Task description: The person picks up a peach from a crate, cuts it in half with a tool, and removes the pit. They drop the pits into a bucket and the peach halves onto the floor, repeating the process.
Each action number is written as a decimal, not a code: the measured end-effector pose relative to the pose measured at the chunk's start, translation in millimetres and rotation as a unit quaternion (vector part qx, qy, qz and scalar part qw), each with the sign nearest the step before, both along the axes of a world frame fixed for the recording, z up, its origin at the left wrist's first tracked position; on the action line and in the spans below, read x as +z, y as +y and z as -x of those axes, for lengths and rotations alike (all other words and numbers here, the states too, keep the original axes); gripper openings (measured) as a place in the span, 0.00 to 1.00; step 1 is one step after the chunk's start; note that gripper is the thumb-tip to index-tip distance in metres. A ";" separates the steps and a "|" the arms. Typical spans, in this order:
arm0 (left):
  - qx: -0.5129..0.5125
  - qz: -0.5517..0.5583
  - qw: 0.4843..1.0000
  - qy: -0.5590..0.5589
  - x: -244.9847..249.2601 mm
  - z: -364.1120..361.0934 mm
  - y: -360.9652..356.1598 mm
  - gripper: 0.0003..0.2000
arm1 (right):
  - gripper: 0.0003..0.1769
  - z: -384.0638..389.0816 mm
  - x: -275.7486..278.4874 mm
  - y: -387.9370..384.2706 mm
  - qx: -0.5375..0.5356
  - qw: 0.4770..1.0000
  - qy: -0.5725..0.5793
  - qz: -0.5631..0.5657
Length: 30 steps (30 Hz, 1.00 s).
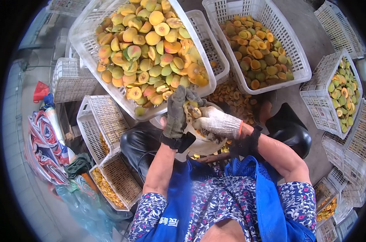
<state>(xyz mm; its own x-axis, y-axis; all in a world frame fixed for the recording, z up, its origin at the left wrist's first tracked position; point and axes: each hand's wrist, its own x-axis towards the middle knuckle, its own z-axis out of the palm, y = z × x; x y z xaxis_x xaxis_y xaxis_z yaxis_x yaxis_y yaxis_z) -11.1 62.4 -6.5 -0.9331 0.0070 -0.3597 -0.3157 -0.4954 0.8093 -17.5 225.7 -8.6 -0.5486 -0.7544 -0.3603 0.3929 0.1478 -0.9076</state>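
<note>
My left hand (176, 113), in a dark grey glove, is closed around a yellow peach half (191, 105) over the near edge of a big crate. Against that fruit presses my right hand (219, 124), in a soiled white knit glove, with its fingers curled. Whatever lies in the right hand is hidden. A brownish lump, perhaps the pit, shows between the hands. Below them is a pale bowl or bucket (205, 146), partly covered by the right hand. The large white crate (84, 38) just ahead holds many cut peaches (146, 44).
Another white crate (298, 60) at the upper right holds scooped peach halves (259, 52). Cut pieces (231, 94) lie beneath, between the crates. More crates (316, 97) of fruit stand at right, and others (110, 117) at left beside plastic sheeting (86, 213) and striped bags (47, 149).
</note>
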 end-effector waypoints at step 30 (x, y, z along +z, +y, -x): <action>-0.034 0.243 0.963 0.115 22.3 81.5 -16.8 0.21 | 0.13 -25.2 -17.6 12.6 0.167 0.871 0.374 -0.270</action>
<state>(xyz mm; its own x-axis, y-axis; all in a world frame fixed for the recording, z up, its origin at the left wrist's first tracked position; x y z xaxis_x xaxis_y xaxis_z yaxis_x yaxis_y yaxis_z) -92.7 45.6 15.8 -0.9918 -0.0465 -0.1190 -0.1179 -0.0258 0.9927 7.8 238.3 -26.1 -0.5647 -0.7487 -0.3473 -0.4258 0.6248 -0.6544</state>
